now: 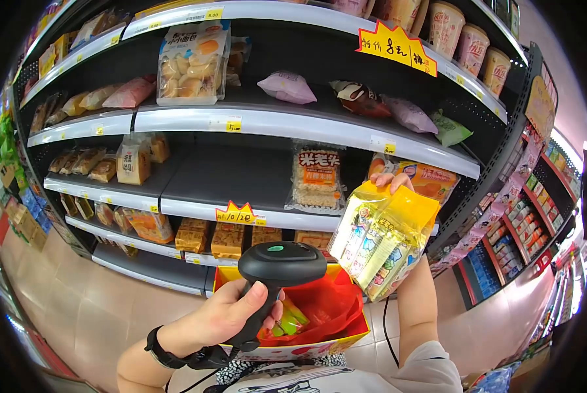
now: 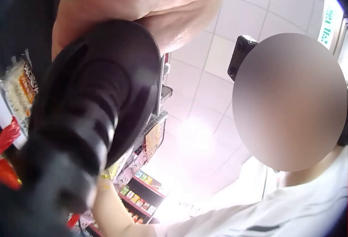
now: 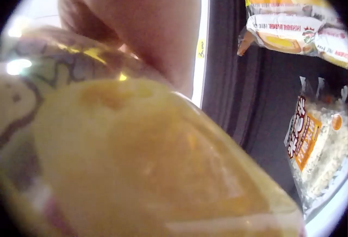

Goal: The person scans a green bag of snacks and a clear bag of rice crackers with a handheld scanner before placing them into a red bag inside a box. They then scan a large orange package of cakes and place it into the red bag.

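Note:
My left hand (image 1: 231, 311) grips the handle of a black barcode scanner (image 1: 281, 262), its head raised in front of the shelves. In the left wrist view the scanner's dark handle base (image 2: 130, 52) and coiled cord (image 2: 70, 150) fill much of the picture, close under the palm. My right hand (image 1: 393, 181) holds a yellow, partly clear snack bag (image 1: 382, 245) by its top edge, so that the bag hangs tilted to the right of the scanner. Several wrapped pieces show through its plastic. Up close, the right wrist view shows the bag's clear yellowish side (image 3: 163, 161).
A red and yellow box (image 1: 359, 331) with a red bag (image 1: 332, 304) inside stands between my arms. Ahead, shelves (image 1: 306, 124) carry a puffed rice bag (image 1: 316, 177), a bread bag (image 1: 194, 64) and cups (image 1: 471, 47). Another rack (image 1: 529, 229) stands at the right.

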A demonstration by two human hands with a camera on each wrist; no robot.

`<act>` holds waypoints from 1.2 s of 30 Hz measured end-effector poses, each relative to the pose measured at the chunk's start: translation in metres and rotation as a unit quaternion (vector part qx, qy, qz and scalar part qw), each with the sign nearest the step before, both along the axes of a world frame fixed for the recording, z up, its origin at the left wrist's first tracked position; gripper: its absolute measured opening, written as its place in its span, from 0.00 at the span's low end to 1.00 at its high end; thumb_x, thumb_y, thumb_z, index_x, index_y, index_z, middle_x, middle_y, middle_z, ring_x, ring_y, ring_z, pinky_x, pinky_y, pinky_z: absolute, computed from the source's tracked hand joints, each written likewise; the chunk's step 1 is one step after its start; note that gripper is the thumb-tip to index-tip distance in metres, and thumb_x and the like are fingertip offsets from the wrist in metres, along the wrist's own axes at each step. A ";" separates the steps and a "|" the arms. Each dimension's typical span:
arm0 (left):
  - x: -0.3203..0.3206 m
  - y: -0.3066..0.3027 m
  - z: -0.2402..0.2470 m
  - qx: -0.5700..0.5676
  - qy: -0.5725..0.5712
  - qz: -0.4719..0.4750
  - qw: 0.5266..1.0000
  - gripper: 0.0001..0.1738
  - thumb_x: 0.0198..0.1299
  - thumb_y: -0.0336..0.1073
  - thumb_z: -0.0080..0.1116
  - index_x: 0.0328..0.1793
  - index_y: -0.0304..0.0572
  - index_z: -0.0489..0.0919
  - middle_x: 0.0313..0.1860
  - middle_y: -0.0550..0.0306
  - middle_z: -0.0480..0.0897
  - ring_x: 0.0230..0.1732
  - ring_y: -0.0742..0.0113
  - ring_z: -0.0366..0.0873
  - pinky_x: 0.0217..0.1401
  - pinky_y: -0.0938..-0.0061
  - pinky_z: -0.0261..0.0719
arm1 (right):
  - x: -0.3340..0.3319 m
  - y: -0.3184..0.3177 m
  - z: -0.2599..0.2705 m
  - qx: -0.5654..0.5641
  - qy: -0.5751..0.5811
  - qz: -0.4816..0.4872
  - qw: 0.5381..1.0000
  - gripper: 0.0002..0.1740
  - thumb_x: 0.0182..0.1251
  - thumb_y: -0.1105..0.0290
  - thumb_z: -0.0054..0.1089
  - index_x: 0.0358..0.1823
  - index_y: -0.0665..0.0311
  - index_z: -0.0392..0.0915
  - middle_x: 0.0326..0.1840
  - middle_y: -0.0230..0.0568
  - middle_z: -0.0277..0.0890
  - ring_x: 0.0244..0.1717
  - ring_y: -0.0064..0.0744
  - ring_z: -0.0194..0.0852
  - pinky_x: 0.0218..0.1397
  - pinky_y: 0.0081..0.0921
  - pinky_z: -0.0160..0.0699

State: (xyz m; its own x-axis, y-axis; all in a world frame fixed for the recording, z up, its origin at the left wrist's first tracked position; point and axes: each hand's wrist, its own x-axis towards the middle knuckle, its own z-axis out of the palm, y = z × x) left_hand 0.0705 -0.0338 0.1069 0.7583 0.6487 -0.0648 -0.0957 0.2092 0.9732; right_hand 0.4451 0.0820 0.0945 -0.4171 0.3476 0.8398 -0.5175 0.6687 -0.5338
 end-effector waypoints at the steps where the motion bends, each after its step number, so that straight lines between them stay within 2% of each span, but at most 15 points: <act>1: 0.000 0.000 -0.001 -0.003 -0.004 -0.001 1.000 0.28 0.66 0.58 0.40 0.46 0.37 0.70 0.34 0.59 0.75 0.34 0.74 0.71 0.40 0.79 0.72 | -0.002 -0.002 0.000 -0.006 0.001 -0.008 1.000 0.16 0.62 0.59 0.58 0.43 0.63 0.70 0.53 0.51 0.69 0.65 0.43 0.54 0.68 0.38 0.58; 11: -0.003 0.001 -0.005 -0.008 -0.018 0.001 1.000 0.30 0.66 0.58 0.40 0.53 0.34 0.69 0.35 0.58 0.75 0.35 0.74 0.72 0.40 0.79 0.72 | -0.006 -0.007 -0.002 -0.042 0.010 -0.026 0.999 0.19 0.63 0.52 0.55 0.42 0.61 0.71 0.52 0.49 0.70 0.65 0.42 0.54 0.68 0.38 0.56; 13: -0.004 0.001 -0.006 -0.002 -0.026 0.008 1.000 0.32 0.65 0.59 0.41 0.56 0.33 0.69 0.35 0.57 0.76 0.35 0.74 0.72 0.40 0.79 0.72 | -0.006 -0.006 -0.002 -0.027 -0.003 -0.059 0.998 0.20 0.62 0.51 0.56 0.41 0.61 0.71 0.51 0.48 0.70 0.65 0.42 0.54 0.68 0.39 0.55; 16: -0.006 -0.002 -0.005 0.014 -0.048 0.028 0.998 0.33 0.65 0.59 0.41 0.56 0.33 0.69 0.35 0.56 0.76 0.34 0.74 0.73 0.40 0.79 0.72 | -0.011 -0.011 -0.003 -0.041 0.007 -0.052 0.998 0.19 0.60 0.52 0.59 0.40 0.61 0.71 0.50 0.47 0.70 0.64 0.41 0.55 0.67 0.38 0.57; 20: -0.009 -0.003 -0.002 0.013 -0.055 0.024 0.998 0.32 0.65 0.59 0.42 0.55 0.33 0.69 0.35 0.56 0.76 0.34 0.74 0.73 0.40 0.79 0.72 | -0.009 -0.014 -0.009 -0.090 0.008 -0.079 0.993 0.19 0.58 0.54 0.62 0.40 0.61 0.71 0.50 0.47 0.71 0.64 0.41 0.56 0.66 0.37 0.59; 26: -0.009 -0.003 -0.005 0.006 -0.040 0.017 0.999 0.31 0.65 0.59 0.41 0.51 0.33 0.70 0.35 0.56 0.75 0.34 0.73 0.72 0.40 0.79 0.72 | -0.016 -0.019 -0.002 -0.092 0.004 -0.085 0.992 0.21 0.57 0.53 0.63 0.40 0.61 0.71 0.49 0.47 0.71 0.63 0.40 0.58 0.65 0.37 0.64; 29: -0.007 -0.001 -0.010 0.000 -0.043 0.013 0.999 0.30 0.65 0.59 0.42 0.50 0.34 0.70 0.34 0.56 0.75 0.34 0.73 0.72 0.41 0.78 0.72 | -0.021 -0.017 0.001 -0.048 0.005 -0.051 0.998 0.21 0.57 0.53 0.63 0.40 0.62 0.71 0.49 0.48 0.71 0.63 0.40 0.57 0.64 0.38 0.65; 31: -0.008 0.001 -0.014 0.008 -0.047 0.002 0.999 0.30 0.65 0.59 0.42 0.49 0.34 0.70 0.35 0.56 0.75 0.35 0.73 0.72 0.41 0.78 0.72 | -0.022 -0.017 0.000 -0.052 0.016 -0.040 0.998 0.29 0.48 0.46 0.69 0.40 0.62 0.71 0.50 0.49 0.71 0.64 0.40 0.57 0.64 0.38 0.64; 32: -0.008 0.001 -0.015 0.008 -0.047 0.003 0.999 0.30 0.65 0.59 0.42 0.49 0.34 0.70 0.35 0.56 0.75 0.35 0.73 0.72 0.41 0.78 0.72 | -0.020 -0.017 -0.001 -0.052 0.015 -0.039 0.998 0.29 0.48 0.46 0.69 0.40 0.62 0.71 0.50 0.49 0.71 0.64 0.40 0.57 0.64 0.38 0.64; 34: -0.008 0.001 -0.016 0.018 -0.045 -0.004 0.999 0.30 0.64 0.59 0.43 0.49 0.34 0.70 0.35 0.56 0.75 0.35 0.73 0.72 0.41 0.78 0.72 | -0.014 -0.019 -0.006 -0.121 0.021 -0.083 0.989 0.32 0.44 0.45 0.71 0.40 0.62 0.71 0.50 0.49 0.71 0.64 0.41 0.57 0.65 0.38 0.63; 36: -0.008 0.001 -0.016 0.022 -0.040 0.001 0.999 0.31 0.64 0.59 0.43 0.49 0.34 0.70 0.35 0.56 0.75 0.35 0.73 0.72 0.41 0.78 0.72 | -0.012 -0.020 -0.007 -0.125 0.020 -0.094 0.988 0.29 0.47 0.46 0.70 0.40 0.62 0.71 0.49 0.49 0.72 0.63 0.41 0.58 0.65 0.38 0.63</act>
